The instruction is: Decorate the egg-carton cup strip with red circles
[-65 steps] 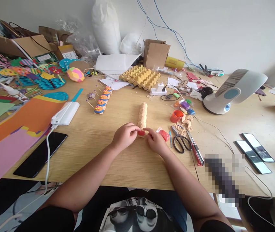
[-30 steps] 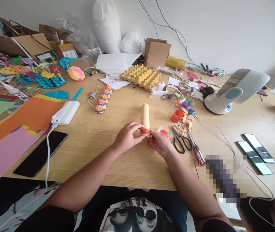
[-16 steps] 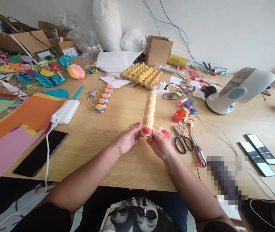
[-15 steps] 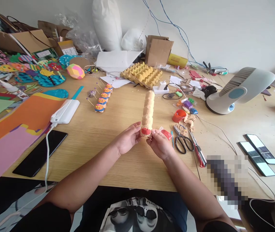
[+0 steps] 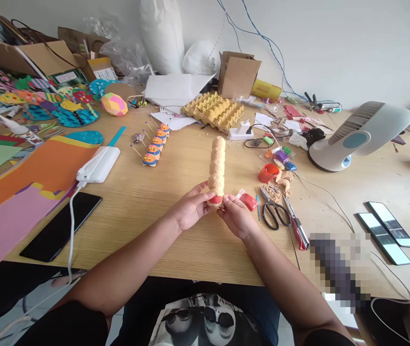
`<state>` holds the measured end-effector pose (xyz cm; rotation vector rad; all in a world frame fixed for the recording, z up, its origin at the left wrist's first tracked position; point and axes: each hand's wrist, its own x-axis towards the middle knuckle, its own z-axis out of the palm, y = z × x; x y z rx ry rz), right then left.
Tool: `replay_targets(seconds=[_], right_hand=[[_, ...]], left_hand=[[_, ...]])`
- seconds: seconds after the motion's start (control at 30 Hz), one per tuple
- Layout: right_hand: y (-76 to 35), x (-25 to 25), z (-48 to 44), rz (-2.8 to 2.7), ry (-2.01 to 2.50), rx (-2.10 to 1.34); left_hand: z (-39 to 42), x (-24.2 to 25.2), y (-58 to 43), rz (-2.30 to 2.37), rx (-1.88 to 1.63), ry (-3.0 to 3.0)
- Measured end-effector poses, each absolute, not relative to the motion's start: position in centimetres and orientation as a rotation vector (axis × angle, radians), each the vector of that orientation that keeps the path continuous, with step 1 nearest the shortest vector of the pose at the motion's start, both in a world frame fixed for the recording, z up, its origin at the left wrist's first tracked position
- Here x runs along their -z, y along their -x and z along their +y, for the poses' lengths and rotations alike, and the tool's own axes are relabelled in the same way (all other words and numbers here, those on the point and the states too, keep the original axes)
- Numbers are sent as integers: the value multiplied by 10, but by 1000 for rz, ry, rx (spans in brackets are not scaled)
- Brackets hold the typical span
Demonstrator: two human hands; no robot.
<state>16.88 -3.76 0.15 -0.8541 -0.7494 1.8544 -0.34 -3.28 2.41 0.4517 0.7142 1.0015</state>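
- L hand [image 5: 192, 206]: thumb & fingers pinching the L side of the near end of the egg-carton strip [image 5: 217, 161]; thumb right by the red clay patch [image 5: 216, 198].
- R hand [image 5: 239, 216]: fingertips bent in, pinching the R edge of the same end.
- Strip is btwn both hands, over the middle of the worktop [image 5: 190, 250], long axis pointing away from the person; can't tell if it's lifted clear or partly resting.
- To do this well, prob. best: light, even thumb pressure, working the clay from centre out to the edges, so no lumps or gaps.
- Support the end cup from below w/ the other fingers; moulded pulp likely dents or tears if squeezed hard.
- Turn the strip a bit to check the edge both sides; blue stick tool [image 5: 258, 207] is w/in reach, might help tidy the line.
- Looks: single row of rounded bumps, pale cream-peach, slightly rough; red only on the nearest bump, rest plain, no other colour seen.
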Motion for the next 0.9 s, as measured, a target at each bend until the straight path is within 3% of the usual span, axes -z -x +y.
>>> replay_targets(seconds=[0.67, 0.9], right_hand=[[-169, -5, -39, -679, 835, -1866], [-169, -4, -39, -687, 839, -1877]], left_hand=[[-32, -25, 8, 587, -1033, -504], [-33, -29, 7, 737, -1051, -541]])
